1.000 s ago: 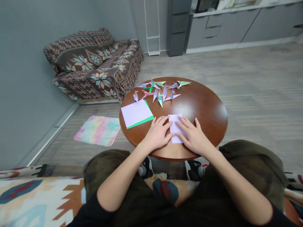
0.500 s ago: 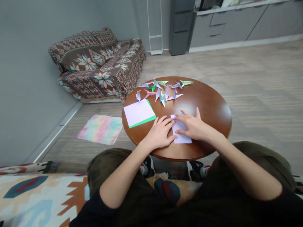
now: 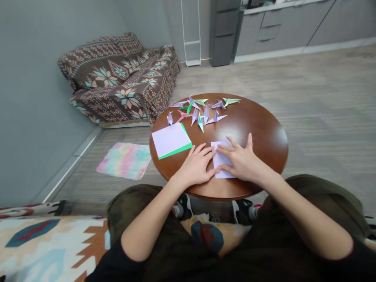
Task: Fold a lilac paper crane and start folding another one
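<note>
A folded sheet of lilac paper point(image 3: 221, 159) lies on the round brown table point(image 3: 255, 125) close to me. My left hand point(image 3: 197, 166) rests at its left edge, palm down, with the fingers spread and the tips touching the paper. Across the right part of the sheet lies my right hand point(image 3: 242, 158), fingers apart and thumb stretched toward the left edge; it covers much of the paper. Left of the hands is a stack of lilac paper point(image 3: 170, 139) with a green sheet point(image 3: 176, 151) showing beneath it.
Several folded paper cranes point(image 3: 200, 122) in lilac, green, pink and blue stand at the table's far left. Behind is a sofa point(image 3: 123, 84) under a patterned cover. A pastel rug point(image 3: 125, 160) lies on the floor, and grey cabinets point(image 3: 273, 33) line the back.
My right hand's fingers and thumb have slid slightly left across the folded paper, toward my left hand. My left hand stays nearly in place. The view has shifted a little.
</note>
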Tool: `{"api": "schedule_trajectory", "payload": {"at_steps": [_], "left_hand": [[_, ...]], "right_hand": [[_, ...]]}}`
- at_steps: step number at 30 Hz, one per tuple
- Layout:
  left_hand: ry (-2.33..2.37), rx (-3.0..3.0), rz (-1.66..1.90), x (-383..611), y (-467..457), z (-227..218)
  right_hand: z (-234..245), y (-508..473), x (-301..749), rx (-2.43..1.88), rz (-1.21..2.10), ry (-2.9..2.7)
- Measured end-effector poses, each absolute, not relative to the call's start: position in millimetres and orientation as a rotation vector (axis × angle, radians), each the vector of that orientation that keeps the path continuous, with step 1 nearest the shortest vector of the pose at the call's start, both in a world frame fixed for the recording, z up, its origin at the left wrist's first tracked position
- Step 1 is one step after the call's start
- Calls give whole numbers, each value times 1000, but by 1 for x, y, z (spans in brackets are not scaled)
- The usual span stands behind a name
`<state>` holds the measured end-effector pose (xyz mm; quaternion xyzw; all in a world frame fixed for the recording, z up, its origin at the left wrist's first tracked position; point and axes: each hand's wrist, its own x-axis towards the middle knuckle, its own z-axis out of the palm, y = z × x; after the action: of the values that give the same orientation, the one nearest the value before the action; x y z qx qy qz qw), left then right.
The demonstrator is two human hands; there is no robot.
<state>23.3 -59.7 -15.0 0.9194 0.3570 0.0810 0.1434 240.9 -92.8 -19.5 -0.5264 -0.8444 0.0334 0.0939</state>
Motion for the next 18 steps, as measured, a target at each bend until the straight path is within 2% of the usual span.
{"api": "schedule_trajectory", "payload": {"at_steps": [18], "left_hand": [[1047,2666,243,24,-64,-19]], "right_hand": [[-26,-92,244,-1568,145,-2466]]}}
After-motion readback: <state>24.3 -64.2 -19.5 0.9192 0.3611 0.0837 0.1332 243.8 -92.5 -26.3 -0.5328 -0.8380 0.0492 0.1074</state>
